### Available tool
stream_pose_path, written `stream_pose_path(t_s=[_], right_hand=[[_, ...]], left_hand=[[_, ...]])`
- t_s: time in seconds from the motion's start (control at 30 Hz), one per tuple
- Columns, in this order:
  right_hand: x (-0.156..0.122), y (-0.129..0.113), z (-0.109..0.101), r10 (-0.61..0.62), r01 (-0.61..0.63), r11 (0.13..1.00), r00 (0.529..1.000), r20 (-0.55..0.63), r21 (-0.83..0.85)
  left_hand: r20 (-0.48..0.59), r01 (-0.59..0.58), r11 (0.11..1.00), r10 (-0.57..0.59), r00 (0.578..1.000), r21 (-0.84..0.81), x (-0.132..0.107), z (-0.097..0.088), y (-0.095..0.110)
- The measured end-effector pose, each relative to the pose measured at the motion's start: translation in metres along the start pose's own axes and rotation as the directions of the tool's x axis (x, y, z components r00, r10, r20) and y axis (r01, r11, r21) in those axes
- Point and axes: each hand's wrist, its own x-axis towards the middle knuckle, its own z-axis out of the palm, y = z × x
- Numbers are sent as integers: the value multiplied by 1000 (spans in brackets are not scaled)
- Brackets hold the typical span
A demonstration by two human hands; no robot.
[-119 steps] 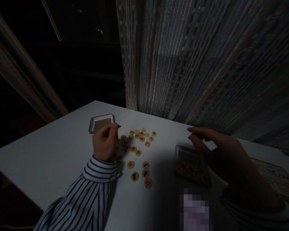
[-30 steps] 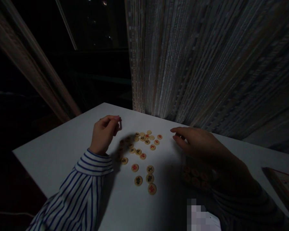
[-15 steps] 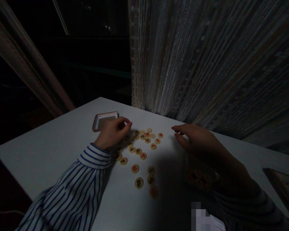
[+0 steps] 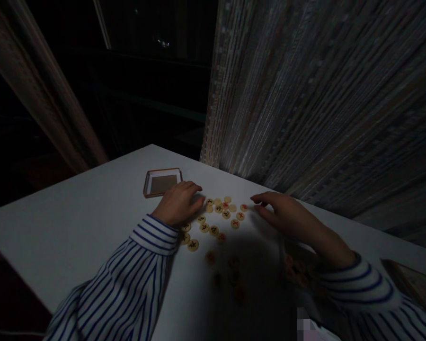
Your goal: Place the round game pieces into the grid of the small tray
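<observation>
The left hand point(image 4: 179, 204) is being brought down and over to the right, away from the small box point(image 4: 162, 169), and more of the right sleeve point(image 4: 358, 284) is being shown as the view turns.

The left hand is being kept low, with its fingers curled close together, and its tips are being held just beside the edge of the round Chinese chess pieces point(image 4: 220, 210). Whether a piece is being pinched under those fingers cannot be told, because that side is hidden. The right hand point(image 4: 286, 213) is being held open, with the thumb and fingers a little apart and nothing seen between them. Its tips are being pointed left, just beside a piece with a red mark point(image 4: 244, 207).

The pieces are being left lying flat on the white table point(image 4: 74, 237), in a loose bunch between the two hands. They are round, so no long side is seen. The bunch is lying to the right of the left hand and to the left of the right hand, and both hands are about as near. The nearest pieces are sitting in dark shadow. The small box is lying behind the left hand, and a second box point(image 4: 283, 251) with more pieces is lying near the right wrist, dim in the shadow.
</observation>
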Motion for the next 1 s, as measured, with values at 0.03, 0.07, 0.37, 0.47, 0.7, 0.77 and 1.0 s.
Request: stream_pose_path(t_s=[0.03,0.07,0.37,0.47,0.7,0.77,1.0], right_hand=[[7,-1,2,2,-2,1000,1000,26,-2],[14,-2,4,-3,3,1000,999,49,-3],[61,4,29,27,0,995,966,255,-103],[69,3,35,19,20,992,952,307,-123],[69,-4,40,13,36,990,938,346,-136],[67,-5,40,7,47,988,937,348,-148],[70,-3,44,-10,75,986,918,397,-148]], left_hand=[[-8,-20,1000,20,1000,0,0,1,-1],[-11,-32,1000,32,999,1,0,2,-2],[-1,-20,1000,20,1000,6,-1,6,-6],[-16,-26,1000,26,1000,0,-1,5,-5],[-21,-29,1000,29,999,-11,-1,6,-5],[-17,-39,999,39,999,-10,-1,6,-4],[-14,-45,999,45,999,7,-1,5,-2]])
